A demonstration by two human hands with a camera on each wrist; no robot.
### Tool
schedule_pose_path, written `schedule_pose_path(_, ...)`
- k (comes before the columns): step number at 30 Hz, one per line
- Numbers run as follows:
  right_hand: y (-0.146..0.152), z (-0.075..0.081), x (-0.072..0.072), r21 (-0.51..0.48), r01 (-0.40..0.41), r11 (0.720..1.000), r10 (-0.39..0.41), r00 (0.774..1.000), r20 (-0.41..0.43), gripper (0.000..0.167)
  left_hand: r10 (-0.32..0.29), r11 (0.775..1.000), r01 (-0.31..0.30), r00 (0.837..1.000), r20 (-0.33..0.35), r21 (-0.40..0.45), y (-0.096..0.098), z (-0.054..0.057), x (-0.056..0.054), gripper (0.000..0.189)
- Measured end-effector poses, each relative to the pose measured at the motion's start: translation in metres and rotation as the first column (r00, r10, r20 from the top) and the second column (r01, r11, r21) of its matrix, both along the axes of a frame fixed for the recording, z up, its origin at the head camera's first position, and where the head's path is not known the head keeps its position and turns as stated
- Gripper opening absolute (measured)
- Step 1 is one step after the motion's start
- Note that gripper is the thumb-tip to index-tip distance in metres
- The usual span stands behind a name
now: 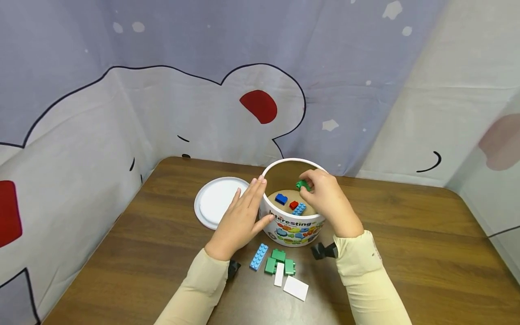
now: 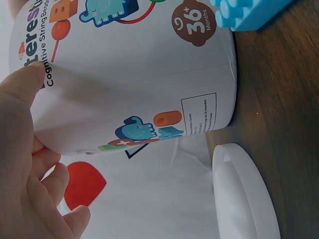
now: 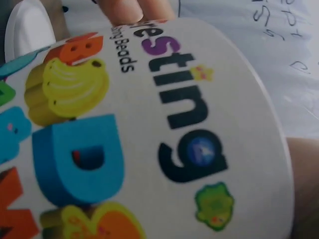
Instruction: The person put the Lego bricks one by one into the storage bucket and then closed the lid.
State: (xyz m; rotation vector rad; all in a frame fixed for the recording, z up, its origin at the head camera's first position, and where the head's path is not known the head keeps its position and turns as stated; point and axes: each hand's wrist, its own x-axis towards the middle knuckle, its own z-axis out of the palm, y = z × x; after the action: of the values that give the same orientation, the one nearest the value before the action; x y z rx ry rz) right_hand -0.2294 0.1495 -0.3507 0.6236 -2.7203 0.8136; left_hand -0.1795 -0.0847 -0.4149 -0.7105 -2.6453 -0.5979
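Observation:
A round white bucket (image 1: pixel 298 239) with printed letters and pictures stands upright on the table. Over its open top, my right hand (image 1: pixel 328 198) pinches a green toy brick (image 1: pixel 301 184) between thumb and fingers. On the bucket's floor lie a dark blue brick (image 1: pixel 281 199), a small red brick (image 1: pixel 294 205) and a light blue brick (image 1: pixel 299 209). My left hand (image 1: pixel 240 216) rests against the near left side of the bucket, fingers straight at the rim. In the left wrist view, its thumb (image 2: pixel 25 82) touches the printed wall. The right wrist view shows mostly the bucket's printed side (image 3: pixel 134 89).
A white lid (image 1: pixel 219 198) lies flat left of the bucket. In front are a long light blue brick (image 1: pixel 258 257), several green bricks (image 1: pixel 278 255), a narrow white piece (image 1: pixel 279 274) and a wider white piece (image 1: pixel 296 288). A printed cloth (image 1: pixel 195 104) hangs behind the wooden table (image 1: pixel 406 234).

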Motion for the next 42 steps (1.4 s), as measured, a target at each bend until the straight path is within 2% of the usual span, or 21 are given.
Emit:
schedule_pose_path(7,-0.005,0.003,-0.014,0.107,0.008,0.994,-0.013,0.999,0.046,0.02,-0.003,1.0,0.003,1.0,-0.017,-0.002,0.0,0.0,0.0,0.084)
schedule_pose_path(11,-0.004,0.003,-0.016,0.122,0.036,0.992,-0.045,0.996,0.075,0.023,-0.007,1.0,0.007,1.0,-0.017,-0.006,0.001,-0.001,0.0,0.084)
schedule_pose_path(16,0.0,0.004,-0.008,0.044,0.084,0.995,-0.086,0.996,0.032,0.024,-0.009,1.0,0.009,1.0,-0.013,0.0,0.003,-0.001,-0.001,0.085)
schedule_pose_path(21,0.009,0.004,0.002,-0.081,0.091,0.993,-0.099,0.99,-0.101,0.023,-0.011,1.0,0.011,1.0,-0.011,0.004,0.004,-0.001,-0.002,0.085)
schedule_pose_path(24,0.014,0.002,0.007,-0.145,0.06,0.988,-0.092,0.971,-0.22,0.02,-0.011,1.0,0.011,1.0,-0.012,0.001,0.004,-0.001,-0.003,0.085)
schedule_pose_path(26,0.018,0.0,0.011,-0.174,0.032,0.984,-0.084,0.951,-0.298,0.018,-0.011,1.0,0.011,1.0,-0.014,0.0,0.004,-0.002,-0.004,0.085)
schedule_pose_path(30,0.024,-0.001,0.022,-0.191,-0.019,0.981,-0.058,0.917,-0.393,0.016,-0.012,1.0,0.012,1.0,-0.011,0.005,0.003,-0.002,-0.004,0.084)
schedule_pose_path(37,0.03,-0.005,0.049,-0.174,-0.155,0.973,0.056,0.88,-0.471,0.016,-0.011,1.0,0.011,1.0,-0.025,0.002,0.002,-0.003,-0.005,0.085)
schedule_pose_path(42,0.035,-0.01,0.068,-0.161,-0.282,0.946,0.19,0.882,-0.432,0.017,-0.021,1.0,0.021,0.999,-0.026,0.007,0.001,-0.004,-0.005,0.083)
